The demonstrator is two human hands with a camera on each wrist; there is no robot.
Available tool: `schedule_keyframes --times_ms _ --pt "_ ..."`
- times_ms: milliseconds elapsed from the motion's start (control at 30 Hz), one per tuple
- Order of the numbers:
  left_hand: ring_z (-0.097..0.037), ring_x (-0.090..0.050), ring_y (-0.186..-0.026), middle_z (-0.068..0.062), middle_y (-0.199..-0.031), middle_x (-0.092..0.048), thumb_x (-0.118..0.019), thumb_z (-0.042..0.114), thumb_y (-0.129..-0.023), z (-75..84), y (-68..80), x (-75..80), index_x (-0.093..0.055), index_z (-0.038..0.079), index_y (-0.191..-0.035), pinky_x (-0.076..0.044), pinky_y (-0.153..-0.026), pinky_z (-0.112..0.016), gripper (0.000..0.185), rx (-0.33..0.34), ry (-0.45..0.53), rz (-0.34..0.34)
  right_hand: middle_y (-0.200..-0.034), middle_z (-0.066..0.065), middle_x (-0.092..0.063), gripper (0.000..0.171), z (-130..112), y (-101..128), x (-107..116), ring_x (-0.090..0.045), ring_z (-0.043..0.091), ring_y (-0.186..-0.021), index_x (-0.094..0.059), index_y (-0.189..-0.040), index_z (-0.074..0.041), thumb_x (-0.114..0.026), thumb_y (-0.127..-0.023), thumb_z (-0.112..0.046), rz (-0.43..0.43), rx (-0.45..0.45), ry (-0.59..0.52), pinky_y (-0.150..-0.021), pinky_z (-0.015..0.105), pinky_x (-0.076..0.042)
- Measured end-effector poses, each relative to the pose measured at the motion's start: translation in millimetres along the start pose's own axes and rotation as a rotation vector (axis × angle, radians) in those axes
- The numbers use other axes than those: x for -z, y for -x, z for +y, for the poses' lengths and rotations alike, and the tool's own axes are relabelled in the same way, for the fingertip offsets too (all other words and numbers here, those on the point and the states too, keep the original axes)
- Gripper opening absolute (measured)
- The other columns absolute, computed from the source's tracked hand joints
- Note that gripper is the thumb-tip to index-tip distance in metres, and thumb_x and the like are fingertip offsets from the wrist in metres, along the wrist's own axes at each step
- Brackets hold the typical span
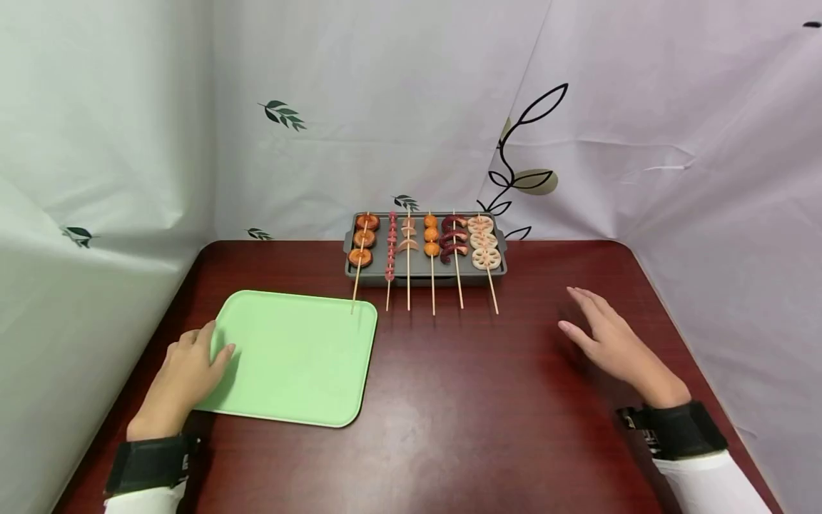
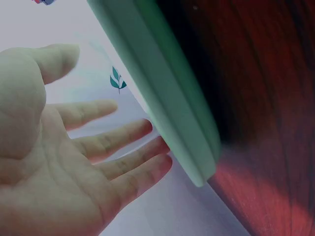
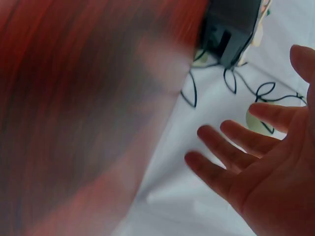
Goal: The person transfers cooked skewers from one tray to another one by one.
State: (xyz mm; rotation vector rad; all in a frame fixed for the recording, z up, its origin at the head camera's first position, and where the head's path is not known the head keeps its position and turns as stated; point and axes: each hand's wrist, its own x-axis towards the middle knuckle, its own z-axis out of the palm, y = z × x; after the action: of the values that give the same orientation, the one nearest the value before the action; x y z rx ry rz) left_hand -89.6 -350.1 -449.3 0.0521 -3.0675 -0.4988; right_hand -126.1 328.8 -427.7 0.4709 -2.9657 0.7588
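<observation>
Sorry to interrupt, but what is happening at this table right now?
A person sits at a dark red table. Their left hand rests at the left edge of an empty green tray; the right hand hovers open, holding nothing. Six food skewers lie untouched on a grey grill pan at the back.

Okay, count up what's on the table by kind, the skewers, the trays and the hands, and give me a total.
Skewers: 6, the first at the left end and the last at the right end
Grey tray under the skewers: 1
Green tray: 1
Hands: 2, left hand touching the green tray, right hand open over the table
Total: 10
</observation>
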Motion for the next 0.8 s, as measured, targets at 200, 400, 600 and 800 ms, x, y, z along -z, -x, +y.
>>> schedule_keyframes --times_ms 200,400,600,800 --pt "-0.074 -0.042 -0.107 -0.055 -0.124 -0.041 -0.055 0.017 -0.104 -3.3 -2.2 0.9 -0.038 -0.030 -0.135 -0.038 -0.093 -0.078 0.059 -0.002 -0.023 -0.003 -0.148 0.024 -0.049 0.059 -11 -3 -8 -0.061 0.042 -0.121 -0.038 -0.157 -0.005 -0.058 -0.107 -0.029 -0.009 -0.009 -0.103 -0.095 0.055 -0.053" --pt "-0.071 -0.049 -0.095 -0.051 -0.110 -0.046 -0.053 0.009 -0.101 -7.0 -2.8 1.2 -0.047 -0.030 -0.123 -0.045 -0.081 -0.073 0.045 0.005 -0.038 0.006 -0.145 0.025 -0.054 0.054 -18 -8 -18 -0.065 0.018 -0.116 -0.038 -0.157 -0.002 -0.052 -0.110 -0.026 -0.079 -0.060 -0.342 -0.088 0.015 -0.054" --pt "-0.058 -0.053 -0.074 -0.043 -0.090 -0.050 -0.050 -0.003 -0.094 -13.3 -3.9 -0.5 -0.055 -0.022 -0.100 -0.046 -0.064 -0.064 0.021 -0.036 -0.045 0.059 -0.147 0.035 -0.048 0.058 -22 -13 -25 -0.065 -0.002 -0.110 -0.029 -0.156 0.009 -0.047 -0.112 -0.024 -0.187 -0.140 -0.703 -0.091 0.023 -0.061" --pt "-0.055 -0.055 -0.077 -0.041 -0.091 -0.051 -0.050 -0.013 -0.083 -15.9 -6.7 1.4 -0.056 -0.025 -0.109 -0.049 -0.066 -0.064 0.029 -0.024 -0.057 0.044 -0.137 0.009 -0.062 0.062 -25 -15 -29 -0.068 0.009 -0.115 -0.020 -0.156 0.015 -0.044 -0.113 -0.022 -0.271 -0.197 -1.021 -0.094 0.026 -0.061"
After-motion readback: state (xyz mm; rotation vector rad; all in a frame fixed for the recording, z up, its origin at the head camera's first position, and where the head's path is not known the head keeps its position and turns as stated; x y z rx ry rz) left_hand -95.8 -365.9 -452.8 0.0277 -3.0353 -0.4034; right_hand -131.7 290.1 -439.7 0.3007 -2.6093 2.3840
